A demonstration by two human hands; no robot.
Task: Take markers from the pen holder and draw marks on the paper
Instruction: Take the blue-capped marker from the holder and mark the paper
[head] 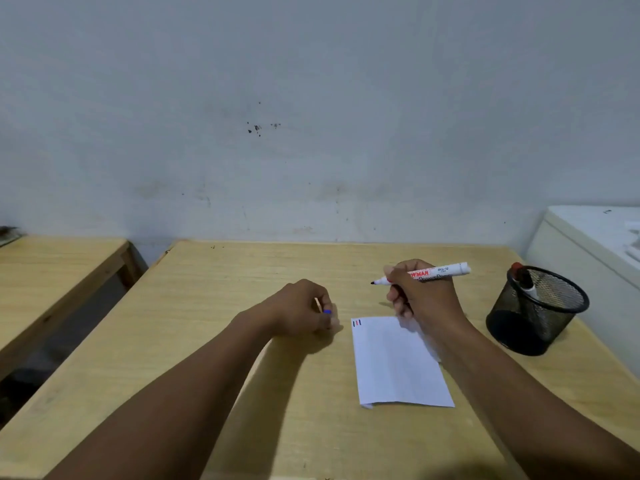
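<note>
- Head view: the right hand (424, 299) is closed around a white marker (437, 273), uncapped, its dark tip pointing away from the grip toward the left hand and held clear above the paper (398, 365).
- The left hand (298, 311) is curled shut just beyond that tip; a small blue piece (327, 311) shows between its fingers, possibly a cap, though blur leaves this uncertain.
- Below the marker grip, the paper carries short blue and red marks (357, 322) at its near-left corner.
- Behind the grip's wrist side stands the black mesh pen holder (535, 311) with a red-capped marker (523, 277) inside.
- To mark well, the person should probably lower the tip beside the existing strokes and steady the sheet with the free hand.
- The wooden table (242, 393) is bare and smooth, set against a scuffed pale wall (311, 116); a second table (52, 271) stands apart from it.
</note>
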